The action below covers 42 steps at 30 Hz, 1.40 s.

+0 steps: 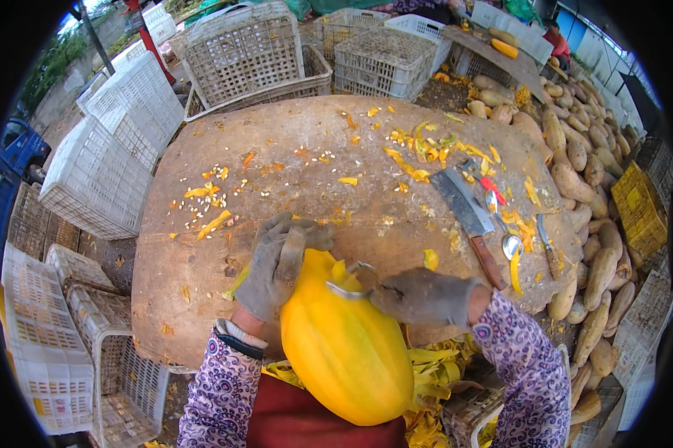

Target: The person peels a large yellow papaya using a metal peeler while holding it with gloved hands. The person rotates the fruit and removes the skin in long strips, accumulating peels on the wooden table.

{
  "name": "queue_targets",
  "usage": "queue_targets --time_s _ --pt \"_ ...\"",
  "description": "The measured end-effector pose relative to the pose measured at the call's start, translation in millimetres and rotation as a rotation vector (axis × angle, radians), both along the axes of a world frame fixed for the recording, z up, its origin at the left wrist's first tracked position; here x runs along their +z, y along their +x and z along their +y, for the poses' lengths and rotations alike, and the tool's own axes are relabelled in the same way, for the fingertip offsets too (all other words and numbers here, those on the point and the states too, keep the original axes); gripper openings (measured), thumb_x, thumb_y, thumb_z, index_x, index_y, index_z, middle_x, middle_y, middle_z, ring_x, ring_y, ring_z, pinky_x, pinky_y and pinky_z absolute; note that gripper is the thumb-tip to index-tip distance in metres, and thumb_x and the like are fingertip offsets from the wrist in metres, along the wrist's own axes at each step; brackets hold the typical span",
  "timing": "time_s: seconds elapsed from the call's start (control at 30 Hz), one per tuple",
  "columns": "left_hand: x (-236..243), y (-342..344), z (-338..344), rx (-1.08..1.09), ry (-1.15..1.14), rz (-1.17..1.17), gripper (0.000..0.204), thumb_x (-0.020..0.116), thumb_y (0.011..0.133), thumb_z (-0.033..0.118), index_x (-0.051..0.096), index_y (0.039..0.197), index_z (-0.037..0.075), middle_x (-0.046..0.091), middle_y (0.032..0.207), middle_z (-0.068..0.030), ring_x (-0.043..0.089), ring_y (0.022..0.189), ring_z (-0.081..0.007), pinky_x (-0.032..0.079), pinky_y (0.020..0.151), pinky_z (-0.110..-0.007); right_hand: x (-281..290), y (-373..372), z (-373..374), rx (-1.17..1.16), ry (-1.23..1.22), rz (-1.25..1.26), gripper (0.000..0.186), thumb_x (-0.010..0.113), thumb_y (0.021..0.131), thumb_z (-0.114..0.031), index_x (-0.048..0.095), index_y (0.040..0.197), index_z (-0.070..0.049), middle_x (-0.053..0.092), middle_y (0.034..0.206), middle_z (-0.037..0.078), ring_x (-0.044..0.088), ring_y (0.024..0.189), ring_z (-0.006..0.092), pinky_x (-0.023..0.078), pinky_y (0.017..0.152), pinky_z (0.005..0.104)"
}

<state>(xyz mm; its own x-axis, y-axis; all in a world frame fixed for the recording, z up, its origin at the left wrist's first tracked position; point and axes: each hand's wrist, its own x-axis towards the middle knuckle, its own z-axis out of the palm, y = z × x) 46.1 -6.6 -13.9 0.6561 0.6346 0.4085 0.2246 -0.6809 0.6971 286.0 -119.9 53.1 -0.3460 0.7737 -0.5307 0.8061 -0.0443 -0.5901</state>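
A big peeled yellow-orange gourd [344, 343] leans from my lap onto the near edge of a worn wooden table [292, 142]. My left hand [277, 265], in a dirty grey glove, lies on the gourd's far end and steadies it. My right hand [419, 297], gloved too, grips a metal peeler [349, 287] whose loop rests on the gourd's top end. Both sleeves are purple patterned.
A cleaver [467, 220], a spoon [510, 245], a small knife [547, 250] and a red-handled tool [490, 187] lie on the table's right part among peel scraps and seeds. Unpeeled gourds [598, 224] pile up at right. White and grey crates [105, 164] stand left and behind. Peels heap below.
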Motion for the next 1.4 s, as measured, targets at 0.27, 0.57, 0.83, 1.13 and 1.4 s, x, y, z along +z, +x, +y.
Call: queue_targets --time_s 0.27,0.57,0.83,1.13,1.4 --pt "-1 1 -1 0.008 0.036 -0.031 0.062 0.021 0.107 0.039 0.073 0.111 0.004 0.076 0.106 -0.0069 0.060 0.116 -0.0294 0.031 0.114 -0.044 -16 34 -109 -0.151 -0.168 0.049 0.038 0.045 0.104 -0.038 0.065 0.104 -0.006 0.068 0.089 0.022 0.069 0.084 0.0372 0.055 0.076 0.0449" --pt "-8 -1 0 0.029 -0.028 0.033 0.056 0.027 0.106 0.039 0.073 0.115 0.006 0.076 0.108 -0.0047 0.057 0.120 -0.0273 0.027 0.117 -0.045 -14 76 -177 0.302 0.123 -0.226 0.023 0.048 0.102 -0.021 0.064 0.117 -0.012 0.064 0.089 0.014 0.068 0.081 0.0342 0.056 0.071 0.0393" --pt "-33 -3 9 0.085 0.063 0.038 0.055 0.029 0.107 0.039 0.073 0.113 0.007 0.076 0.109 -0.0053 0.058 0.120 -0.0271 0.027 0.118 -0.047 1 21 -33 0.319 0.421 -0.287 0.030 0.054 0.096 -0.017 0.054 0.125 -0.008 0.063 0.094 0.015 0.067 0.091 0.0353 0.055 0.079 0.0461" --pt "-11 -2 1 0.034 0.001 -0.031 0.053 0.031 0.106 0.036 0.074 0.110 0.006 0.076 0.107 -0.0080 0.059 0.118 -0.0296 0.029 0.116 -0.047 31 -24 24 0.411 0.109 -0.314 0.035 0.044 0.100 -0.027 0.060 0.120 -0.003 0.068 0.111 0.022 0.067 0.103 0.0414 0.053 0.091 0.0495" --pt "-13 3 2 0.041 0.015 -0.108 0.047 0.040 0.102 0.037 0.078 0.099 0.010 0.073 0.098 -0.0155 0.063 0.102 -0.0348 0.037 0.109 -0.048 21 -11 -93 0.211 0.361 -0.330 0.018 0.061 0.092 -0.022 0.057 0.096 -0.004 0.059 0.079 0.017 0.064 0.064 0.0335 0.052 0.050 0.0451"
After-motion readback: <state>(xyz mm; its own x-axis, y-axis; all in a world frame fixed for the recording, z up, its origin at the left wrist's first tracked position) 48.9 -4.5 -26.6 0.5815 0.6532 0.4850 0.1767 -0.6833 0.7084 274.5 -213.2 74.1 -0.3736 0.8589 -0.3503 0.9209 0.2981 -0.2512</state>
